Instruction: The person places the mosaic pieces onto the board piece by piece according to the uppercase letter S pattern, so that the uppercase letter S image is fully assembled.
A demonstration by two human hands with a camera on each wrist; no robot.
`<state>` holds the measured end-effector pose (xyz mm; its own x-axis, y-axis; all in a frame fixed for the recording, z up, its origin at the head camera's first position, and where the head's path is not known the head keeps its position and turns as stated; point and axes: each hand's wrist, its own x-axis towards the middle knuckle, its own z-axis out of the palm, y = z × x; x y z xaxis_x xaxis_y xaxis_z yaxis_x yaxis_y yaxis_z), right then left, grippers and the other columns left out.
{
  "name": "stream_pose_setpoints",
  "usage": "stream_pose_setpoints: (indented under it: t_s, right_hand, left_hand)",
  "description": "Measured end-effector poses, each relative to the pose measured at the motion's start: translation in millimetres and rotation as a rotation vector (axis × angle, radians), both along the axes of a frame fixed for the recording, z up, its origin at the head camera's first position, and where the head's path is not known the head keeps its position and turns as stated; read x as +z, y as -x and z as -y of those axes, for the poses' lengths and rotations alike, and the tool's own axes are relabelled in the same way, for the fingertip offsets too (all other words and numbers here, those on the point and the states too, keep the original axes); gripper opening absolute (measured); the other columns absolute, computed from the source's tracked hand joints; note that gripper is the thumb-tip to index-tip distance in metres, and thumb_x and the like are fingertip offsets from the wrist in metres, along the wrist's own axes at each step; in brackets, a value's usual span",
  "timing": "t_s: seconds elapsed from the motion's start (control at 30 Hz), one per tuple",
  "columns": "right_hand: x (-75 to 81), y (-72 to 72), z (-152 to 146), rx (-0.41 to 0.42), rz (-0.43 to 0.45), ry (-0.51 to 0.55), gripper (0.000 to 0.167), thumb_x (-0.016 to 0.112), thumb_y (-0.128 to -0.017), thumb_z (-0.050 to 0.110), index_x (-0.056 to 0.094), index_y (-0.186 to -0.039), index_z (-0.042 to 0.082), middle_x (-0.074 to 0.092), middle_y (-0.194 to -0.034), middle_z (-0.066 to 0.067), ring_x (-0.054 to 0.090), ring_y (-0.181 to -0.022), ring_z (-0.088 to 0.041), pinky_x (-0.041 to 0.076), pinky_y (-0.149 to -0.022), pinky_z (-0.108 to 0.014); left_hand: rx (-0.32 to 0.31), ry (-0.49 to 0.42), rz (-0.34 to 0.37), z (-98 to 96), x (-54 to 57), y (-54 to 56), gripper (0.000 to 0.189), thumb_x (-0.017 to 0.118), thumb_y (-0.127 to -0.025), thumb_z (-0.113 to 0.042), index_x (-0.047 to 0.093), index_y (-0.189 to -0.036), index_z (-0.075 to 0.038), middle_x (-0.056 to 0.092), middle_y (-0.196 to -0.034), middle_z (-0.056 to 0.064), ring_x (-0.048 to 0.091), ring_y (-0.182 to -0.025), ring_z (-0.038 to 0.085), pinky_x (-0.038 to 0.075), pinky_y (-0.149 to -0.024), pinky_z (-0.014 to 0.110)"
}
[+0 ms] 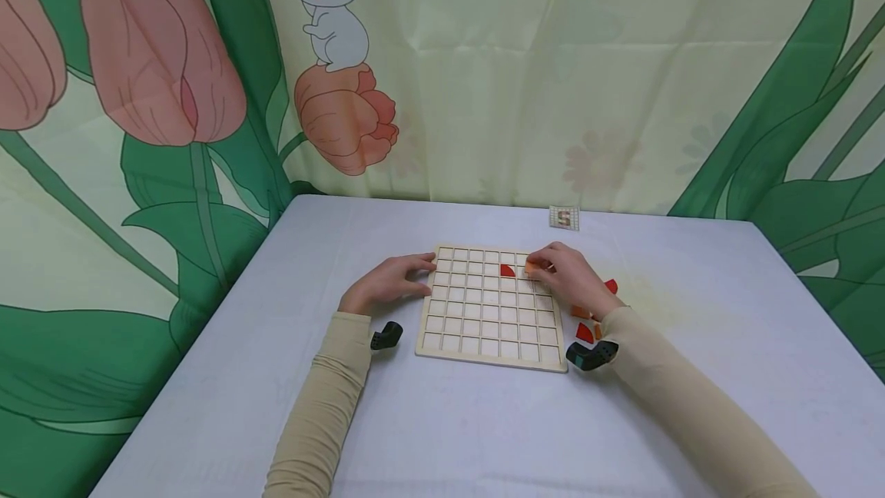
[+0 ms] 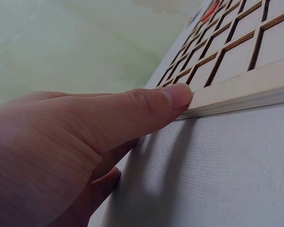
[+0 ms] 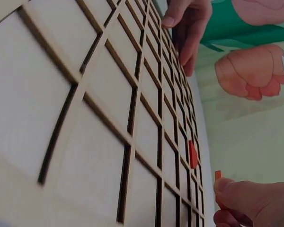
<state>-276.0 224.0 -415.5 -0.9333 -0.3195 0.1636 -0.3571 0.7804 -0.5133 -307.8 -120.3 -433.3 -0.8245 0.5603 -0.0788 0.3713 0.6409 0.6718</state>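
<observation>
A wooden grid board (image 1: 480, 312) with square cells lies flat on the white table. In one cell of its second row from the back sits a red quarter-circle piece (image 1: 508, 271), also visible in the right wrist view. My right hand (image 1: 568, 273) pinches a small orange piece (image 3: 218, 175) between thumb and fingers, just above the board's back right part. At the board's left edge, my left hand (image 1: 392, 281) rests with thumb and fingertips against the rim; the left wrist view shows its thumb (image 2: 146, 111) touching the wooden edge.
Several red and orange pieces (image 1: 584, 332) lie right of the board, partly hidden by the right forearm. A small card (image 1: 564, 217) with a grid and an S-like figure lies near the table's back edge. Behind the table hangs a tulip-printed curtain (image 1: 498, 83).
</observation>
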Motion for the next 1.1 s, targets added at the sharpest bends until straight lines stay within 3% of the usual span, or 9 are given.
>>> stream_pose_setpoints:
  t_s: [0.2, 0.43, 0.77, 1.1]
  right_hand:
    - [-0.4, 6.4, 21.8, 0.063, -0.026, 0.018, 0.027, 0.069, -0.092, 0.012, 0.070, -0.114, -0.002, 0.064, -0.103, -0.014, 0.059, -0.094, -0.028, 0.051, -0.082, -0.043]
    - [-5.0, 12.4, 38.3, 0.081, -0.022, 0.015, 0.024, 0.070, -0.091, 0.013, 0.071, -0.111, 0.000, 0.065, -0.100, -0.012, 0.058, -0.090, -0.025, 0.050, -0.080, -0.041]
    - [-7.8, 16.3, 47.4, 0.102, -0.030, 0.030, 0.020, 0.070, -0.091, 0.015, 0.074, -0.107, 0.003, 0.065, -0.095, -0.009, 0.056, -0.086, -0.023, 0.048, -0.076, -0.038]
    - [-8.7, 18.4, 54.3, 0.112, -0.021, 0.000, 0.022, 0.068, -0.093, 0.015, 0.073, -0.111, 0.003, 0.065, -0.100, -0.010, 0.058, -0.091, -0.024, 0.049, -0.080, -0.041]
  left_hand:
    - [0.004, 0.000, 0.003, -0.2, 0.0, 0.5, 0.054, 0.074, -0.088, -0.023, 0.057, -0.137, -0.006, 0.036, -0.155, -0.001, 0.028, -0.145, 0.019, 0.025, -0.117, 0.037]
    - [0.006, 0.002, 0.006, -0.3, -0.6, 0.6, 0.054, 0.074, -0.089, -0.023, 0.056, -0.138, -0.007, 0.036, -0.155, -0.002, 0.028, -0.145, 0.018, 0.025, -0.117, 0.037]
    - [0.009, 0.003, 0.010, 0.0, -0.6, 0.9, 0.055, 0.074, -0.088, -0.024, 0.056, -0.138, -0.007, 0.036, -0.155, -0.003, 0.027, -0.145, 0.018, 0.025, -0.117, 0.038]
    - [0.018, 0.002, 0.003, -0.7, -0.5, 0.2, 0.055, 0.075, -0.088, -0.024, 0.057, -0.137, -0.008, 0.037, -0.155, -0.003, 0.028, -0.145, 0.018, 0.025, -0.117, 0.038]
